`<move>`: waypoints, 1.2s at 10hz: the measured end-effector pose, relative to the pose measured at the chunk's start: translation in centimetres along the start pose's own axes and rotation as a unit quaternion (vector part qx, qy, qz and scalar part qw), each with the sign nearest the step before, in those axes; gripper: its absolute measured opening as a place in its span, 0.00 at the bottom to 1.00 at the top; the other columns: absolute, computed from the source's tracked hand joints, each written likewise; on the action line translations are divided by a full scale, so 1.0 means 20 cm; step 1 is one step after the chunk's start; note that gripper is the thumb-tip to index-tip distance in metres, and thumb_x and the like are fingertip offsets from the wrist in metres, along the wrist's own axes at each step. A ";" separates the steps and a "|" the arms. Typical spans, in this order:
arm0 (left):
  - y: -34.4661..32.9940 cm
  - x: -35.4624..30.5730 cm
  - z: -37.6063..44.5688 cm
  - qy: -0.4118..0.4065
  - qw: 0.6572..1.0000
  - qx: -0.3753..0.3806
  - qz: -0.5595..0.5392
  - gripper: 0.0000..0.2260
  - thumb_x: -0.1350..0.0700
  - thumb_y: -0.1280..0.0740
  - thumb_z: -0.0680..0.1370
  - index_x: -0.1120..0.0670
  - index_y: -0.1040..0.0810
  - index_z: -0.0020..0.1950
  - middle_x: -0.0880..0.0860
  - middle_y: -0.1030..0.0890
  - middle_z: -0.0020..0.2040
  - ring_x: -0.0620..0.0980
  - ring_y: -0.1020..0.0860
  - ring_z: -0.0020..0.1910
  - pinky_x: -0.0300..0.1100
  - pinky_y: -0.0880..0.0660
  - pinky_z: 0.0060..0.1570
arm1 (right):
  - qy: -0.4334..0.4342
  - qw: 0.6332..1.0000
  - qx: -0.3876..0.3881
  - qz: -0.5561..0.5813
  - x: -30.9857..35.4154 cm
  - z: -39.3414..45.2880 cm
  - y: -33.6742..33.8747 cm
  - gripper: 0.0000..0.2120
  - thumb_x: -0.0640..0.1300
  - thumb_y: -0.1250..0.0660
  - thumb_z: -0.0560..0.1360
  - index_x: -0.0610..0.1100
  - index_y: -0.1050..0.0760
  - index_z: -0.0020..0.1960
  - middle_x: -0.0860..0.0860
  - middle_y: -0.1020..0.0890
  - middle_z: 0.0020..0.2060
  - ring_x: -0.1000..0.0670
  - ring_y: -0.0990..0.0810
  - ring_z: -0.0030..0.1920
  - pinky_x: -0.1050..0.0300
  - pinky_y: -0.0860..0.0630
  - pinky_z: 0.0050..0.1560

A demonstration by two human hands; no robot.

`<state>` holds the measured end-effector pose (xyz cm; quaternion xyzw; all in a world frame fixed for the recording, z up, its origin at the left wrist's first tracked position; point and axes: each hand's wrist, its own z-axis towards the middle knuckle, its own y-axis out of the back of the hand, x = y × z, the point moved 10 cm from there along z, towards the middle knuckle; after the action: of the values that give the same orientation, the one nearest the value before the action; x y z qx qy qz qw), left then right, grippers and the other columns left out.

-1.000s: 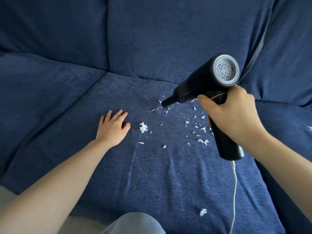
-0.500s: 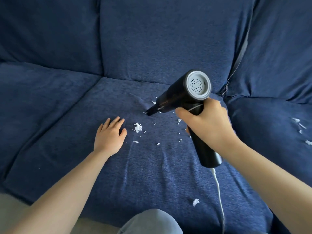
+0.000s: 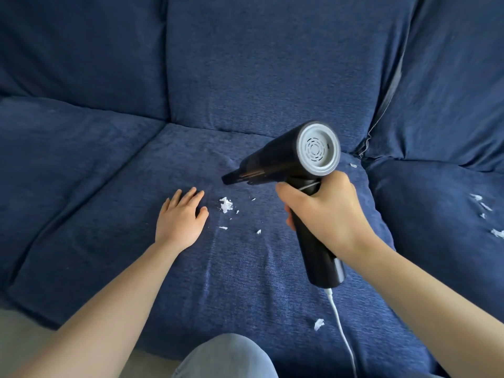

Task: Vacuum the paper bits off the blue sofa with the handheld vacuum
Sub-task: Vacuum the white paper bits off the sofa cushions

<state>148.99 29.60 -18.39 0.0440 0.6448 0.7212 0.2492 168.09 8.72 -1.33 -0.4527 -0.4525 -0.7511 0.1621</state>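
- The blue sofa (image 3: 259, 77) filled the view, with white paper bits (image 3: 225, 205) on its middle seat cushion
- The left hand (image 3: 180, 218) lay flat on the cushion, fingers straight, just beside the bits
- The right hand (image 3: 327, 211) gripped the handle of the handheld vacuum (image 3: 278, 162), nozzle pointing down-left above the bits
- A white cable (image 3: 343, 328) hung from the handle

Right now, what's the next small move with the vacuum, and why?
Probably lower the handheld vacuum nozzle down and slightly toward the person, onto the clump of paper bits. The right hand grips the handle with the nozzle tip just beyond that clump, which lies beside the left hand resting flat on the seat cushion.
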 end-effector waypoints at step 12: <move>0.02 0.02 -0.08 -0.001 1.000 0.001 -0.001 0.21 0.50 0.50 0.83 0.48 0.39 0.77 0.47 0.42 0.78 0.49 0.46 0.77 0.48 0.50 0.76 | -0.008 0.999 0.046 -0.004 0.03 -0.21 0.10 0.14 0.45 0.29 0.72 0.36 0.24 0.34 0.41 0.18 0.26 0.55 0.20 0.23 0.65 0.24 0.32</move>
<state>148.04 28.32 -18.43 0.0442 0.6453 0.7205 0.2501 166.73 4.27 -0.53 -0.4484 -0.4895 -0.7269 0.1758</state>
